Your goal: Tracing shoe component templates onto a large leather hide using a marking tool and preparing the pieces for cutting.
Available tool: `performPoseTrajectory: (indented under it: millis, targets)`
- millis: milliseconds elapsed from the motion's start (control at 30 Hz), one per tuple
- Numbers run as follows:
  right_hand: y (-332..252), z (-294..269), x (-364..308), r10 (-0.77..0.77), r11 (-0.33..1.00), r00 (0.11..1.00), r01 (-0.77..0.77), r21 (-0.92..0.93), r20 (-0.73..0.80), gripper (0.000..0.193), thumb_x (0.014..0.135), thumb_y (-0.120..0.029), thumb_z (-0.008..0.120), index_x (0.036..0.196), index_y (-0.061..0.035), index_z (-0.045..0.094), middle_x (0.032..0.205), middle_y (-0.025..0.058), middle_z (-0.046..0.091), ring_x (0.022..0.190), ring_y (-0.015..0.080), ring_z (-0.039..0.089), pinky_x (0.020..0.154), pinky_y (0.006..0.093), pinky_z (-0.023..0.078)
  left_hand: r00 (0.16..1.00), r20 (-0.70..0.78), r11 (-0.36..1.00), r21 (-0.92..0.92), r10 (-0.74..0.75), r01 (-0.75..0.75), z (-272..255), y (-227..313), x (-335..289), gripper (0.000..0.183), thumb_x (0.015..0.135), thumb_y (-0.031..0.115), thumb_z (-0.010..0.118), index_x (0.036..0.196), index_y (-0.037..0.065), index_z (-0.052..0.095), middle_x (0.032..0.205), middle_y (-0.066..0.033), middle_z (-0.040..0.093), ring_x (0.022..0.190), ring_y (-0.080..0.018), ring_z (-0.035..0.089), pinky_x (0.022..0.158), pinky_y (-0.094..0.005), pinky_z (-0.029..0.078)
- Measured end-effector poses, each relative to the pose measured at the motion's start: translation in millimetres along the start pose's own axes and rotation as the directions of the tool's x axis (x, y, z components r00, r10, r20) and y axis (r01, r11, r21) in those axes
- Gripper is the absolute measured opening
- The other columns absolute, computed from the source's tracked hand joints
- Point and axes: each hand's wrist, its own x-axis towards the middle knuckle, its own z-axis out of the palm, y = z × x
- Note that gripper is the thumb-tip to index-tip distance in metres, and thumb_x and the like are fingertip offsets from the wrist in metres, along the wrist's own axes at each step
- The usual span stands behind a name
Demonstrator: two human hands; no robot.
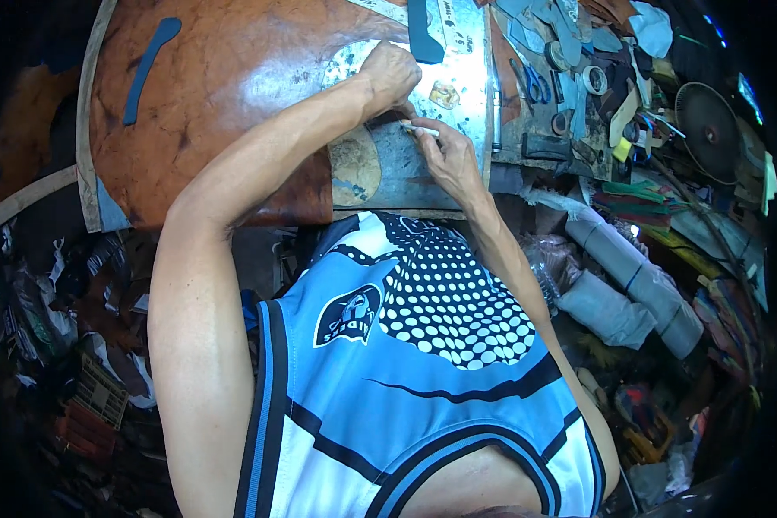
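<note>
My left hand [391, 76] is closed, knuckles up, and pressed down at the edge of the brown leather sheet [181, 112]; what its fingers hold, if anything, is hidden. Just below and to its right, my right hand [451, 160] pinches a slim white pen [425, 130], its tip pointing left toward the left hand. Beneath both hands lies a pale, stained work surface [466, 129]. A dark strip-shaped piece [425, 34] rests just beyond my left hand. Farther left, a similar dark blue-grey strip [151, 69] lies on the leather.
At the right, the bench holds scissors [537, 85], a roll of tape [594, 80], a dark block [546, 147] and many leather scraps. A round fan [710, 134] stands beyond. Wrapped grey rolls [630, 268] lie below the bench on the right.
</note>
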Motion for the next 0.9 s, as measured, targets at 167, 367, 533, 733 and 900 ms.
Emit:
performPoseTrajectory:
  millis: [167,367,533,733,900]
  targets:
    - [3.9,3.4,-3.2,0.02,1.0,0.999,-0.02,0.013,-0.024,0.026,0.097,-0.015,0.058,0.112,0.0033,0.068,0.088,0.0201,0.07,0.071,0.0235,0.067,0.067,0.036,0.053,1.0,-0.012,0.998,-0.051,0.023,-0.023,-1.0,-3.5,1.8,0.063,0.055,0.059,0.084,0.078,0.001,0.072,0.082,-0.0151,0.072,0.083,-0.03,0.071,0.072,-0.0382,0.057]
    - [1.2,10.6,9.5,-0.045,0.999,0.996,0.045,0.004,-0.081,0.023,0.095,-0.014,0.06,0.107,0.0041,0.068,0.085,0.0203,0.07,0.071,0.0266,0.068,0.066,0.0366,0.053,1.0,-0.03,1.0,0.013,0.003,-0.002,11.3,-4.2,6.6,0.062,0.056,0.058,0.084,0.08,0.002,0.072,0.083,-0.0135,0.072,0.084,-0.0295,0.071,0.073,-0.0378,0.057]
    - [1.4,2.8,-0.8,-0.018,1.0,0.997,0.016,-0.017,-0.073,0.023,0.095,-0.015,0.061,0.104,0.0044,0.069,0.083,0.0203,0.07,0.07,0.0273,0.068,0.065,0.0364,0.053,0.999,0.047,1.0,0.006,-0.011,0.01,1.6,-0.9,6.6,0.056,0.061,0.053,0.084,0.083,0.003,0.071,0.084,-0.0118,0.072,0.085,-0.0287,0.071,0.074,-0.0376,0.057]
    - [-2.3,-2.6,-3.5,0.077,0.996,0.996,-0.079,-0.042,-0.037,0.023,0.095,-0.015,0.061,0.105,0.0043,0.069,0.082,0.0205,0.07,0.068,0.0248,0.068,0.064,0.0359,0.053,0.994,0.112,1.0,0.009,-0.016,0.015,-6.2,3.6,3.6,0.064,0.063,0.059,0.079,0.09,0.002,0.069,0.084,-0.0156,0.07,0.086,-0.0286,0.07,0.075,-0.0379,0.055]
    - [5.0,-1.3,-4.5,0.03,0.999,0.998,-0.031,-0.023,-0.056,0.025,0.095,-0.016,0.06,0.106,0.0046,0.069,0.079,0.0203,0.069,0.065,0.0241,0.066,0.061,0.0357,0.051,0.986,0.126,0.989,0.114,-0.108,0.093,1.5,22.6,5.2,0.072,0.066,0.063,0.075,0.102,0.002,0.064,0.092,-0.016,0.067,0.087,-0.0288,0.068,0.077,-0.0407,0.052]
